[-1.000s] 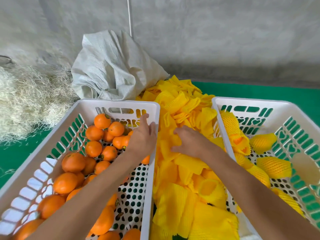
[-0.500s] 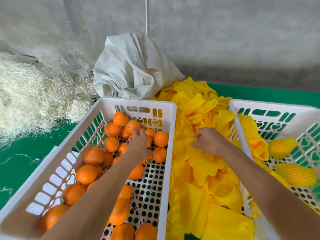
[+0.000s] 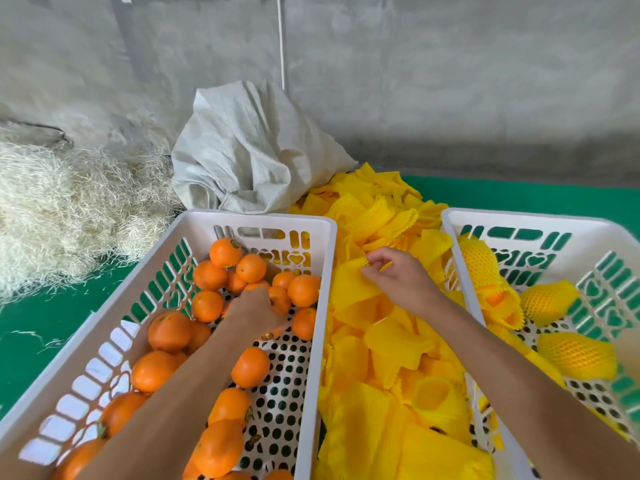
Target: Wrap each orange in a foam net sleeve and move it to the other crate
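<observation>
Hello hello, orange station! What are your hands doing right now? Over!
Left hand down among loose oranges in left crate, grip hidden. Right hand pinching a foam net sleeve from the pile. Nothing blocking. Over.

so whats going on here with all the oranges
A person is packing oranges. The left hand reaches down among the bare oranges in the left crate, while the right hand pinches a yellow foam sleeve from the pile between the crates. The right crate already holds several wrapped oranges.
</observation>
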